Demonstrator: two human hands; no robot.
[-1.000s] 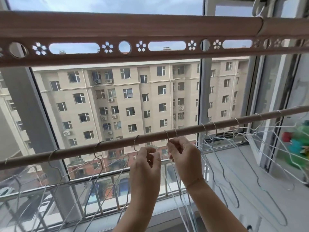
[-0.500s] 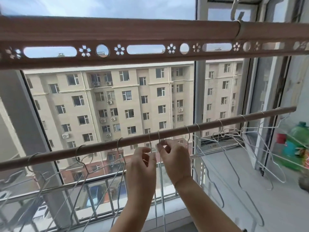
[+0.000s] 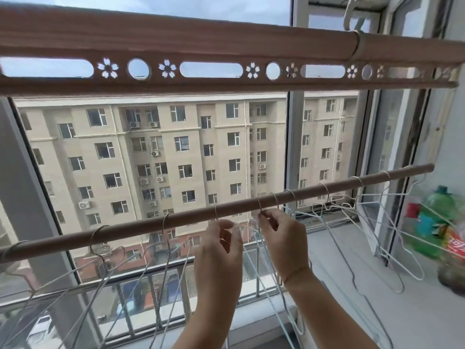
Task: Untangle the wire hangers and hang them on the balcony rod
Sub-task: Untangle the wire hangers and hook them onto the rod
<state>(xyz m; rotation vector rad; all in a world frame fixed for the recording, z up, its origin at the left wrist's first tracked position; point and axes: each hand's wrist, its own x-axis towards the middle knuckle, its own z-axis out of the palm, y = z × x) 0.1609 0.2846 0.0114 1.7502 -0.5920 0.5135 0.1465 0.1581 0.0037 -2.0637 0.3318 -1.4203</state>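
A brown balcony rod (image 3: 141, 226) runs across the window from lower left to upper right. Several thin wire hangers hang from it, some at the left (image 3: 105, 268) and some at the right (image 3: 377, 222). My left hand (image 3: 217, 250) pinches the neck of a wire hanger whose hook (image 3: 216, 210) sits over the rod. A little to the right, my right hand (image 3: 283, 238) pinches the neck of another hanger just below its hook (image 3: 259, 205). The bodies of both hangers hang down between and behind my forearms.
A wide brown drying bar (image 3: 226, 44) with flower cut-outs crosses overhead. A metal railing (image 3: 156, 295) stands outside the glass. On the sill (image 3: 415, 313) at the right stand a green bottle (image 3: 435, 222) and a red-labelled bottle (image 3: 455, 255).
My two hands have drawn apart along the rod, the left with one hanger and the right with the other, whose hooks were close together before. The view has shifted right.
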